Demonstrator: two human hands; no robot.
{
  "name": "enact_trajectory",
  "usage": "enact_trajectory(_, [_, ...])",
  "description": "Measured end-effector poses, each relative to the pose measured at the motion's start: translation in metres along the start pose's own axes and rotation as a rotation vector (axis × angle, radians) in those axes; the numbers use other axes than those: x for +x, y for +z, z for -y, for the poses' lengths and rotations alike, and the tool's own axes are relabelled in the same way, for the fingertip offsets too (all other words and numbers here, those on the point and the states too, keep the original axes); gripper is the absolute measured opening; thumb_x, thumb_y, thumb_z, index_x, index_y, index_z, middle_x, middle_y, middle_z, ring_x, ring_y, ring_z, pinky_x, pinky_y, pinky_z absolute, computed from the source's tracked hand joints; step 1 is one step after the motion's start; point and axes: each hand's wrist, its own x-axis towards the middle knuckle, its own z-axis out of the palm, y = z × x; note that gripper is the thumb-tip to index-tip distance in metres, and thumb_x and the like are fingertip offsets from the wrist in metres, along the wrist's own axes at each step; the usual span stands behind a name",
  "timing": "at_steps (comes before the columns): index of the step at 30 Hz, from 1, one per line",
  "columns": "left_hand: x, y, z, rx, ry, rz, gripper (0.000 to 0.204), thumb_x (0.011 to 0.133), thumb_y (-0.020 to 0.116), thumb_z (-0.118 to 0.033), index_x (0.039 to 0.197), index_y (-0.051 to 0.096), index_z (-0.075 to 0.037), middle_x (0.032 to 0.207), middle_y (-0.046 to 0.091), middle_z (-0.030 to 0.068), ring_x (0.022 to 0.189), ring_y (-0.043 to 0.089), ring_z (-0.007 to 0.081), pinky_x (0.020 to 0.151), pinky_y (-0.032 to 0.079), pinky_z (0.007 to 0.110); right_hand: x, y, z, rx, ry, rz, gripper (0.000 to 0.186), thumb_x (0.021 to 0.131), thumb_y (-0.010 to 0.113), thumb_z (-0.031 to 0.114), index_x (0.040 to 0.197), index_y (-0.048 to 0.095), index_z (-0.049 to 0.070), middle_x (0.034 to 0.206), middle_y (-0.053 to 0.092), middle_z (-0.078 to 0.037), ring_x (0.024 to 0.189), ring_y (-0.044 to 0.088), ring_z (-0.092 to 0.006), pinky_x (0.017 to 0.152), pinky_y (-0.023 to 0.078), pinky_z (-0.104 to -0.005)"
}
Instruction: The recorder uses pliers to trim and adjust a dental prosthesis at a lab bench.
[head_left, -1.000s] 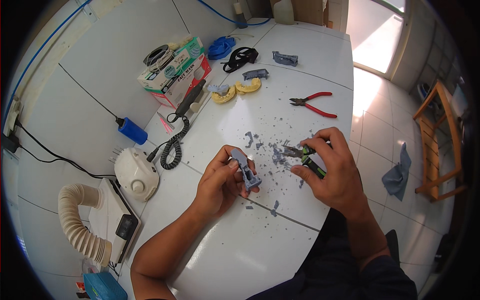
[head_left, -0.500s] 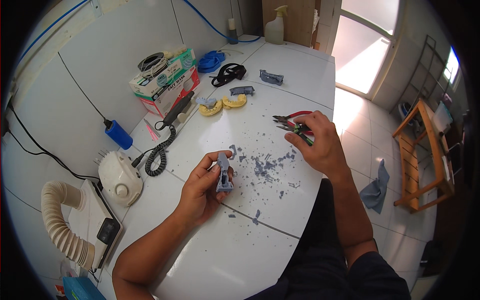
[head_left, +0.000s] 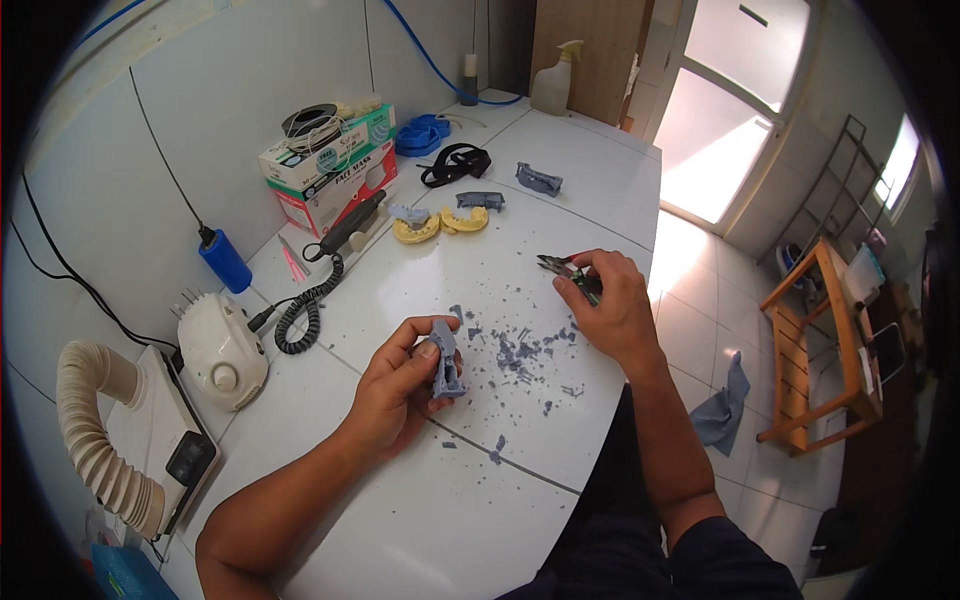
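Left hand point(head_left: 395, 378) is clasping a gray piece point(head_left: 446, 362), right hand point(head_left: 617, 310) gripping pliers point(head_left: 556, 268) near the right edge of the table point(head_left: 400, 505).

By the wall point(head_left: 250, 75): green-and-white box point(head_left: 370, 130) stacked on red-and-white box point(head_left: 310, 205). Blue cylinder point(head_left: 226, 262) on black cord point(head_left: 206, 234). White rounded unit point(head_left: 215, 345) near coiled black cable point(head_left: 313, 320); beige ribbed hose point(head_left: 82, 420) nearby. Far end: spray bottle point(head_left: 550, 90), upright. Tiled floor point(head_left: 735, 310): crumpled blue cloth point(head_left: 722, 410) near slatted wooden stand point(head_left: 790, 352).
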Motion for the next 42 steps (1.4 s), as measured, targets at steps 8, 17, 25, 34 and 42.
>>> enact_trajectory(8, [0.001, 0.002, 0.002, 0.020, -0.009, -0.004, 0.036, 0.111, 0.056, -0.023, 0.143, 0.052, -0.009, 0.101, 0.065, 0.0064, 0.075, 0.058, 0.0073, 0.063, 0.047, 0.022, -0.008, 0.018, 0.013, -0.165, -0.130, 0.036, 0.043, 0.096, 0.077, 0.041, 0.115, 0.072, 0.004, 0.108, 0.064, -0.014, 0.106, 0.061, -0.0307, 0.098, 0.042, -0.0467])
enact_trajectory(17, [-0.001, 0.001, -0.001, 0.054, -0.028, 0.044, 0.036, 0.113, 0.053, -0.018, 0.147, 0.048, -0.006, 0.100, 0.064, 0.0022, 0.080, 0.060, 0.0083, 0.067, 0.049, 0.023, 0.027, -0.021, -0.026, 0.094, 0.002, -0.035, 0.022, 0.105, 0.063, 0.016, 0.115, 0.074, 0.001, 0.111, 0.072, -0.017, 0.104, 0.067, -0.0331, 0.093, 0.052, -0.0420])
enact_trajectory(25, [0.002, -0.003, 0.005, 0.089, 0.020, 0.064, 0.031, 0.113, 0.054, -0.018, 0.140, 0.047, -0.003, 0.103, 0.067, 0.0064, 0.084, 0.065, 0.0121, 0.071, 0.051, 0.025, 0.051, -0.015, -0.064, -0.075, -0.137, 0.220, 0.030, 0.096, 0.069, 0.003, 0.125, 0.076, 0.007, 0.111, 0.072, -0.012, 0.110, 0.066, -0.0293, 0.098, 0.053, -0.0393])
enact_trajectory(34, [0.005, -0.007, 0.008, 0.094, 0.012, 0.086, 0.019, 0.114, 0.053, -0.017, 0.125, 0.047, -0.003, 0.113, 0.071, 0.0133, 0.101, 0.074, 0.0185, 0.079, 0.059, 0.027, 0.054, -0.019, -0.063, 0.117, 0.196, -0.015, 0.015, 0.099, 0.058, 0.000, 0.104, 0.072, 0.001, 0.095, 0.066, -0.014, 0.085, 0.063, -0.0258, 0.084, 0.052, -0.0386])
enact_trajectory(42, [0.005, -0.010, 0.007, 0.104, 0.016, 0.102, 0.019, 0.113, 0.054, -0.017, 0.125, 0.047, -0.003, 0.113, 0.071, 0.0135, 0.104, 0.075, 0.0198, 0.080, 0.061, 0.027, -0.013, -0.049, -0.017, 1.564, 0.280, 0.182, 0.033, 0.105, 0.052, 0.005, 0.137, 0.055, -0.001, 0.090, 0.052, -0.005, 0.080, 0.050, -0.0159, 0.076, 0.045, -0.0333])
